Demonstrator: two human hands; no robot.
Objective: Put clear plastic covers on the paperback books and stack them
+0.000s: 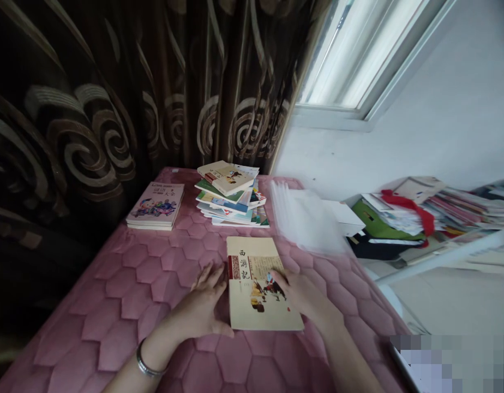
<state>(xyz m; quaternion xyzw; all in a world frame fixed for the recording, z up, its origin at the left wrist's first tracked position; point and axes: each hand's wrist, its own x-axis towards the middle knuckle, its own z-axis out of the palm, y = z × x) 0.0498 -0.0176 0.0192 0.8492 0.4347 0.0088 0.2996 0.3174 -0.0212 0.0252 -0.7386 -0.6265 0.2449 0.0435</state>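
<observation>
A cream-coloured book (258, 284) with dark characters and a small colour picture on its cover lies flat on the pink quilted surface (125, 295). My left hand (203, 308) rests at the book's left edge, fingers spread flat on the quilt, thumb against the book's lower left corner. A metal bracelet sits on that wrist. My right hand (303, 297) lies on the right part of the cover, fingers stretched out over it.
A messy stack of colourful books (231, 194) stands behind, a thin pink book pile (156, 206) to its left. Clear plastic sleeves (305, 218) lie at the right. A dark patterned curtain hangs behind. Papers and books crowd a shelf (432, 215) at the right.
</observation>
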